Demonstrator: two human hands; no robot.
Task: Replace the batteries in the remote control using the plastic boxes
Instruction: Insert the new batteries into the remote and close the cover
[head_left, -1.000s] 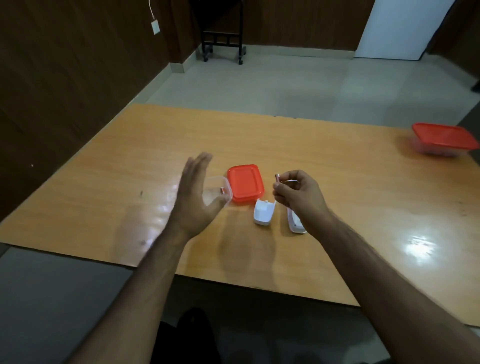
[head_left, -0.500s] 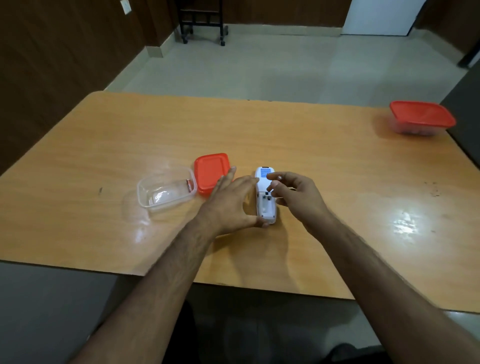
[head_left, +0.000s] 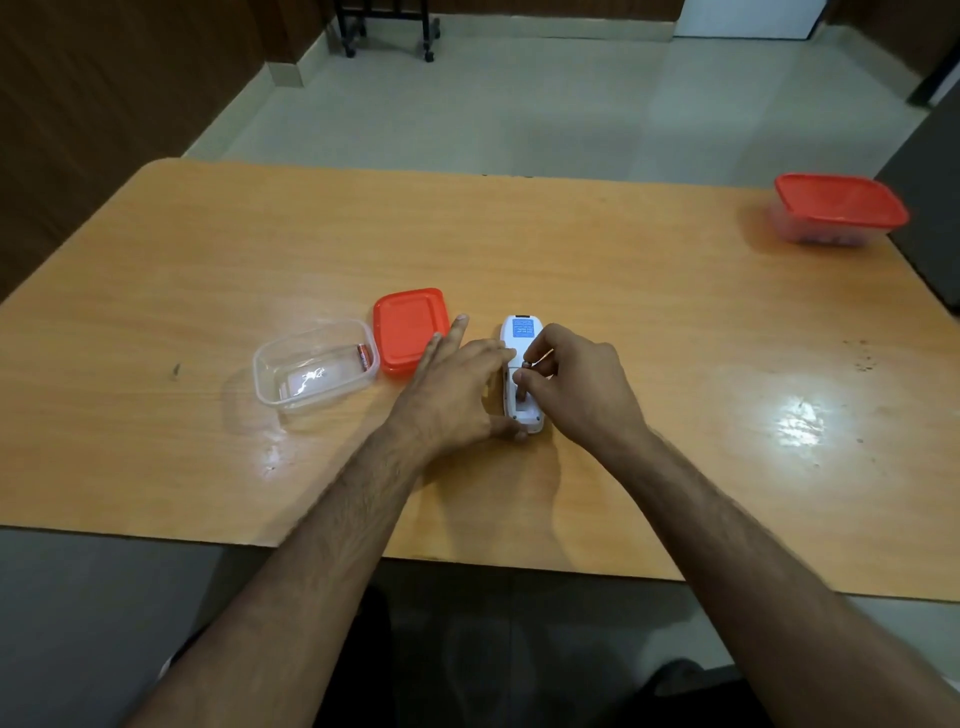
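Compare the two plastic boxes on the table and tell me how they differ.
The near box is open, its red lid lying beside it on the table; the far box is closed with its red lid on. The near box sits left of the left hand; the far box stands at the table's far right corner. One battery shows in the near box; the far box's contents are unclear. Both are clear, rectangular tubs.

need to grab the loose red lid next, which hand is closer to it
Left. The left hand has fingertips lying beside the loose red lid, at its right edge. The right hand is farther right, beyond the remote, pinching a battery over it.
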